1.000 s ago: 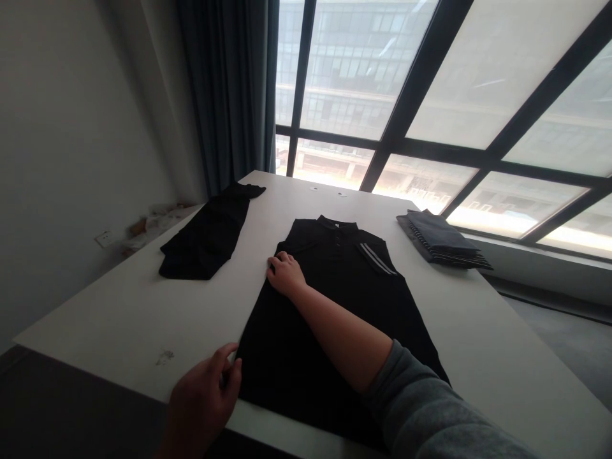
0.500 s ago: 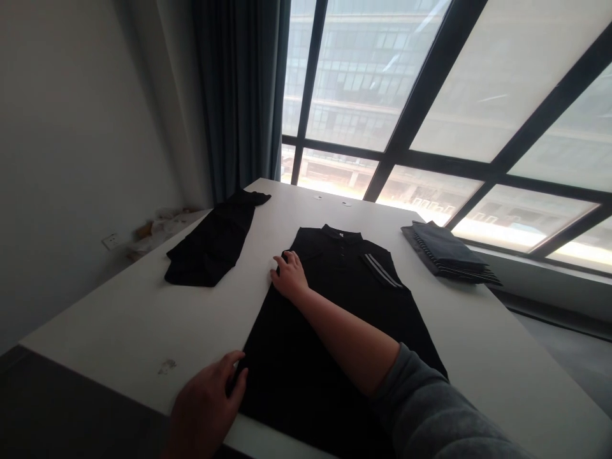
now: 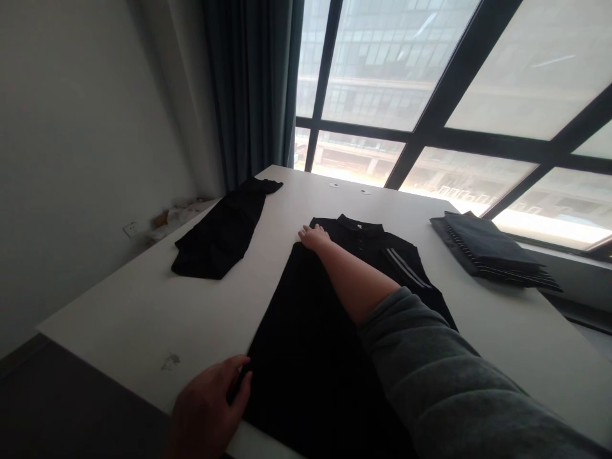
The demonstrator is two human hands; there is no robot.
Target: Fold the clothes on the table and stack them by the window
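A black polo shirt (image 3: 306,357) lies lengthwise on the white table (image 3: 124,306), its collar (image 3: 359,226) pointing toward the window. Two grey stripes cross its right sleeve (image 3: 407,268), which lies inward over the body. At the shirt's near left edge, my left hand (image 3: 213,401) is closed, thumb and fingers pinching the cloth. My right hand (image 3: 314,237) reaches across to the left shoulder and has its fingers closed on the fabric there. My right forearm covers part of the shirt's middle, and the hem runs out of view at the bottom.
Another black garment (image 3: 217,236) lies folded long at the table's left side. A stack of folded dark clothes (image 3: 497,248) sits near the right edge. Beyond the table are a dark curtain (image 3: 253,89) and large windows (image 3: 373,70). Two small round fittings (image 3: 365,191) mark the tabletop's far side.
My right hand has slid farther up the shirt's left side, toward the collar. My left hand stays at the near left edge. The camera view has shifted slightly.
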